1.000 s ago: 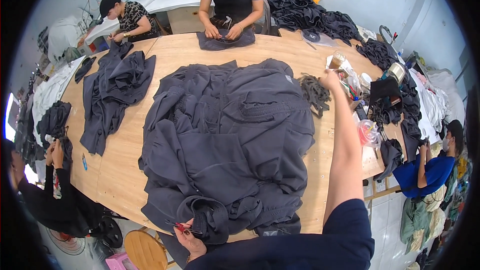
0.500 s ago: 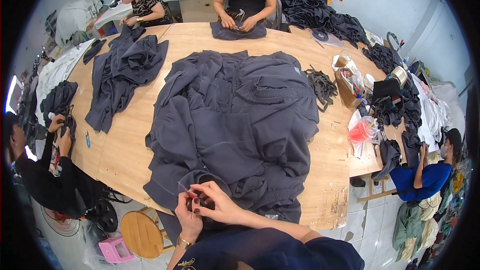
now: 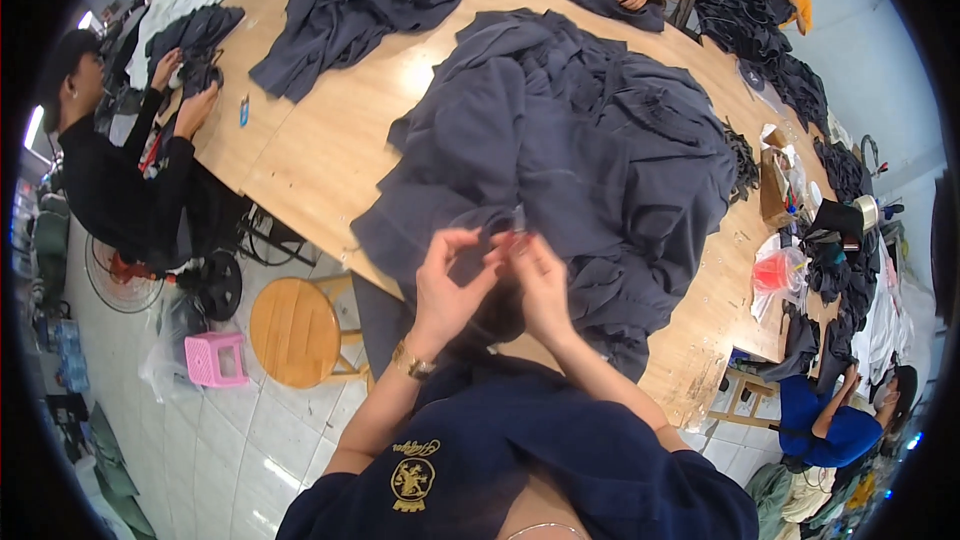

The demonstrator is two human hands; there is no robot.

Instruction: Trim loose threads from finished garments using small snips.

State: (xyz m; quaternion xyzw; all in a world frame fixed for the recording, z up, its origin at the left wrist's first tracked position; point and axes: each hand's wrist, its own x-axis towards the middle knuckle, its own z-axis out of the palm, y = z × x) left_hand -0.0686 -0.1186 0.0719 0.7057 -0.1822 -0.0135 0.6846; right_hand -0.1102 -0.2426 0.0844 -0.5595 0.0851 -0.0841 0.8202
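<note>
A large heap of dark grey garments (image 3: 600, 140) lies on the wooden table in front of me. My right hand (image 3: 542, 285) is at the heap's near edge, its fingers pinched on a small slim thing with a pale tip (image 3: 518, 218). A reddish spot shows at those fingertips; motion blur hides the thing's exact kind. Close beside it on the left, my left hand (image 3: 452, 285) has thumb and forefinger curled towards each other, their tips almost touching the right fingers. What sits in that left pinch is too blurred to make out. Dark cloth lies beneath both hands.
The table (image 3: 300, 145) holds another grey garment pile (image 3: 350, 20), a blue cutter (image 3: 244, 110), a red drink cup (image 3: 775, 270) and a cardboard box (image 3: 773, 188). A wooden stool (image 3: 293, 332) and pink stool (image 3: 214, 358) stand left. Several people work around the table.
My view has swung left and down, so the scene sits farther right. My hands have come apart from their overlapped hold and now meet only at the fingertips.
</note>
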